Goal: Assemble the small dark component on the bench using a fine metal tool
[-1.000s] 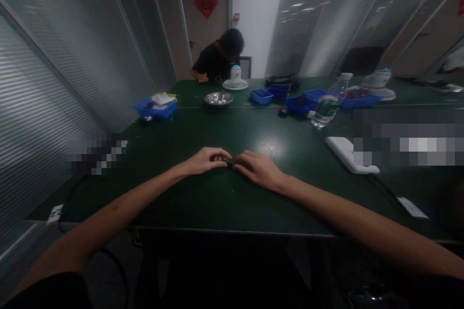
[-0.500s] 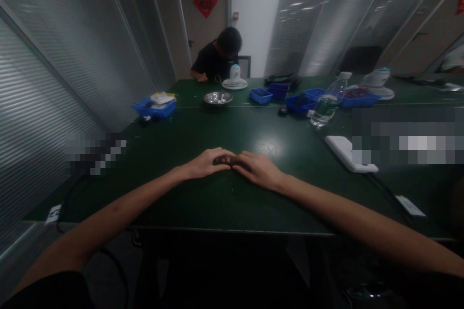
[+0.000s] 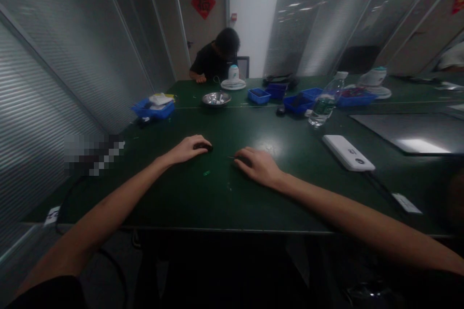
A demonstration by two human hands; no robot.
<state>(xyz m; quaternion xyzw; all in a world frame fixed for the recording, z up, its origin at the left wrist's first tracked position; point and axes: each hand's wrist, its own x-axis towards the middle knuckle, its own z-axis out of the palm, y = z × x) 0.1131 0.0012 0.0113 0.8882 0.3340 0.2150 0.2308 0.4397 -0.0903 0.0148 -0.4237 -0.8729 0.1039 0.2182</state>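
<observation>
Your left hand (image 3: 189, 149) is clamped on a dark object (image 3: 207, 147), your right hand (image 3: 258, 166) on a thin rod (image 3: 231, 157); a green scrap (image 3: 206, 173) lies nearer you.

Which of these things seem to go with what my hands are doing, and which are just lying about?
Seemingly in use:
small dark object in the left hand
thin piece poking from the right hand
perhaps the small green piece

Apparently just lying about:
clear plastic bottle
metal bowl
white fan behind the bowl
leftmost blue tray
white device
</observation>
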